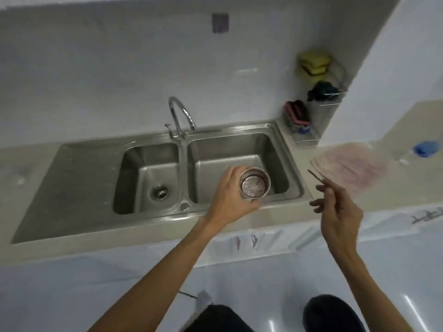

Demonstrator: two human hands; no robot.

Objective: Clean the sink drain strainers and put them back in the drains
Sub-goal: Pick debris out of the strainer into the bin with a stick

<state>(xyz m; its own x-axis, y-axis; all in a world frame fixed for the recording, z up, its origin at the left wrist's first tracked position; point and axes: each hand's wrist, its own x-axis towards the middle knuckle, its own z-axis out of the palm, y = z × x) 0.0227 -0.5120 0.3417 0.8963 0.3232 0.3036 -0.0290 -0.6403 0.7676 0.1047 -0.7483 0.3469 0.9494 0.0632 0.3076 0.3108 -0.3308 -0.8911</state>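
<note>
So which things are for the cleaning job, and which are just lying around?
For the job: strainer in left hand, thin stick in right hand, sink, left drain.
Lying about: pink cloth, blue thing, yellow sponge.

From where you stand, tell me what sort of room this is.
Probably a kitchen: a steel double sink with a faucet set in a counter, and sponges racked on the tiled wall.

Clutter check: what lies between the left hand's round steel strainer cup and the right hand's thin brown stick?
Head view: only the steel sink's right side and bare beige counter separate the round steel strainer cup from the thin brown stick.
</note>
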